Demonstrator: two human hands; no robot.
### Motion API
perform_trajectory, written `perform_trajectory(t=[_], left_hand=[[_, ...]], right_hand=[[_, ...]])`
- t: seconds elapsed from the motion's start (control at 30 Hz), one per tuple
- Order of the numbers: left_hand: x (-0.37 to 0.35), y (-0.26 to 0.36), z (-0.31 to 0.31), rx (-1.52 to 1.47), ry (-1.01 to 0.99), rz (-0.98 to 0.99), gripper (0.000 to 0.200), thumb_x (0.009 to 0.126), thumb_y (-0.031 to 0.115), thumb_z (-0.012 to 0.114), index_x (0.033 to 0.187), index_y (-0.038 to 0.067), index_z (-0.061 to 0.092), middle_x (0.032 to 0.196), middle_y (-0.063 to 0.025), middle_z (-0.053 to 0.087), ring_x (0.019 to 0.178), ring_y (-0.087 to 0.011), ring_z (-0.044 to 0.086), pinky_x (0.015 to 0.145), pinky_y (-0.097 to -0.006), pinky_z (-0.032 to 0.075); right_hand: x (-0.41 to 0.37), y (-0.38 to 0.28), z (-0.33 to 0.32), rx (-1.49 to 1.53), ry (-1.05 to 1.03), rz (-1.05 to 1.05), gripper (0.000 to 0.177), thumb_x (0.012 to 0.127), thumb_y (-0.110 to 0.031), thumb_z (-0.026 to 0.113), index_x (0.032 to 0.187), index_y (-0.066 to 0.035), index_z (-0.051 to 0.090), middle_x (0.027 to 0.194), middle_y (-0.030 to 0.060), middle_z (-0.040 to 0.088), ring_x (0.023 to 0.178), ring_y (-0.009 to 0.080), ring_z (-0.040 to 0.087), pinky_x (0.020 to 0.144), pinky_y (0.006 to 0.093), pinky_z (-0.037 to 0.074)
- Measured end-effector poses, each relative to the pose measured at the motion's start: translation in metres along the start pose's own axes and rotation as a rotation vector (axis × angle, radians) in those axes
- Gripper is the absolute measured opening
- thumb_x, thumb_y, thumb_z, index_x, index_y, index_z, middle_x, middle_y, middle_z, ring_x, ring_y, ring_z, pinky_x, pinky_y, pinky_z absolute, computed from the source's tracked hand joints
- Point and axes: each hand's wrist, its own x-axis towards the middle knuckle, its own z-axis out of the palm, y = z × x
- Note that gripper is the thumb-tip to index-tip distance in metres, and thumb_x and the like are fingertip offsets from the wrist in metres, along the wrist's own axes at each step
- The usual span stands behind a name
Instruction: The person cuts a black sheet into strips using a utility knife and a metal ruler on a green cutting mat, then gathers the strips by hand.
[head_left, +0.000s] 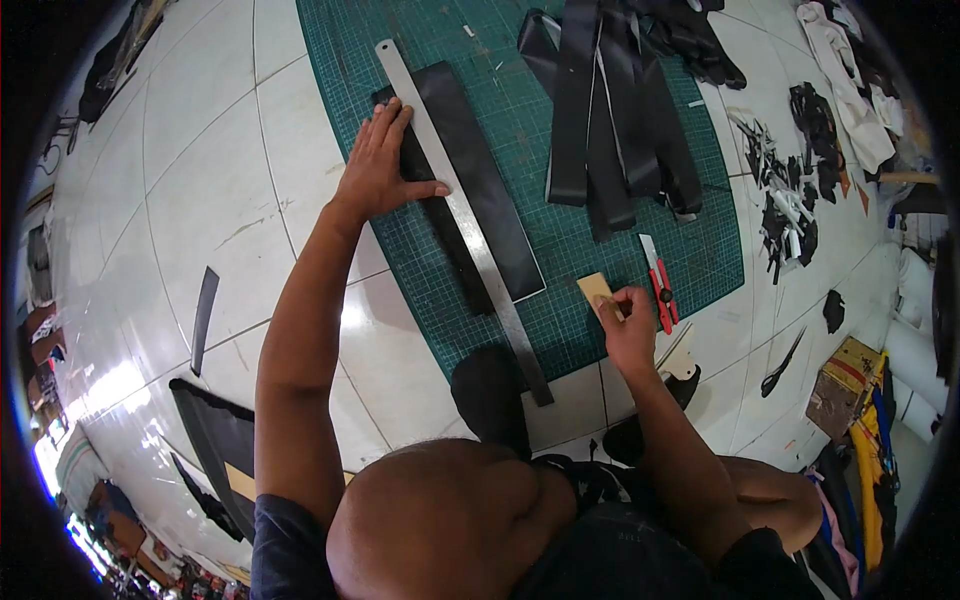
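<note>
My left hand (375, 165) lies with fingers spread on a long steel ruler (465, 220), its thumb on the ruler's face. Beneath the ruler is a strip of black sheet material (490, 190), with a darker black piece (450, 245) along its left side. In my right hand (630, 325), pinched between thumb and fingers, is a small tan rectangular piece (594, 286), perhaps card or wood. Just right of that hand, a red utility knife (660, 285) rests on the green cutting mat (400, 270) with its blade showing.
Long black strips (620, 130) are heaped on the mat's right half. Scraps (785, 205) are scattered over the tiled floor (215, 160). Black-handled scissors (782, 365) and a cardboard box (848, 385) are at right. My foot (488, 395) is beside the ruler's near end.
</note>
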Motion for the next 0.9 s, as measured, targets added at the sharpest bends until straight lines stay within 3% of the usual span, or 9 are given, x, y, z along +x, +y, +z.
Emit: perform_trajectory(t=[0.03,0.17,0.27,0.47,0.77,0.9], left_hand=[[0.000,-0.002,0.002,-0.006,0.006,0.002,0.135,0.050,0.071,0.087,0.152,0.001,0.034,0.159,-0.0228,0.030,0.151,-0.0398,0.021,0.124,-0.0519,0.018],[-0.003,-0.008,0.009,-0.029,0.046,0.041,0.135,0.050,0.075,0.083,0.152,0.001,0.034,0.159,-0.0233,0.030,0.151,-0.0404,0.020,0.124,-0.0528,0.016],[-0.004,-0.004,0.008,-0.030,0.044,0.022,0.136,0.050,0.076,0.081,0.152,0.001,0.033,0.159,-0.0241,0.029,0.151,-0.0414,0.020,0.124,-0.0533,0.016],[-0.004,-0.005,0.003,-0.043,0.008,0.040,0.141,0.047,0.071,0.087,0.154,0.001,0.030,0.160,-0.0263,0.025,0.151,-0.0435,0.017,0.124,-0.0543,0.014],[-0.004,-0.009,0.000,-0.055,-0.048,0.062,0.150,0.040,0.069,0.091,0.156,0.003,0.024,0.163,-0.0256,0.019,0.152,-0.0427,0.013,0.124,-0.0539,0.012],[-0.003,-0.008,0.001,-0.051,-0.051,0.045,0.151,0.038,0.069,0.091,0.157,0.004,0.025,0.163,-0.0245,0.020,0.153,-0.0413,0.013,0.125,-0.0529,0.011]], right_hand=[[-0.001,-0.004,0.000,0.112,-0.046,0.043,0.029,0.093,-0.018,0.073,0.109,-0.001,0.056,0.097,0.0096,0.061,0.085,0.0198,0.060,0.077,0.0341,0.050],[-0.013,-0.027,0.022,0.535,-0.185,0.045,0.024,0.094,-0.010,0.070,0.112,-0.003,0.056,0.093,0.0011,0.061,0.081,0.0048,0.055,0.072,0.0219,0.047],[-0.017,-0.030,0.044,0.587,-0.283,0.094,0.021,0.095,-0.013,0.070,0.110,-0.002,0.059,0.092,-0.0011,0.061,0.081,0.0048,0.055,0.073,0.0216,0.046],[-0.025,-0.039,0.058,0.304,-0.209,0.020,0.022,0.098,-0.019,0.068,0.108,-0.001,0.061,0.082,0.0014,0.063,0.071,0.0078,0.056,0.065,0.0263,0.048],[-0.024,-0.037,0.060,0.322,-0.246,0.026,0.023,0.097,-0.019,0.068,0.108,0.000,0.061,0.081,0.0025,0.063,0.070,0.0084,0.057,0.065,0.0270,0.049],[-0.024,-0.039,0.060,0.300,-0.225,0.008,0.020,0.095,-0.017,0.071,0.104,-0.002,0.061,0.078,-0.0024,0.059,0.069,0.0035,0.052,0.063,0.0222,0.045]])
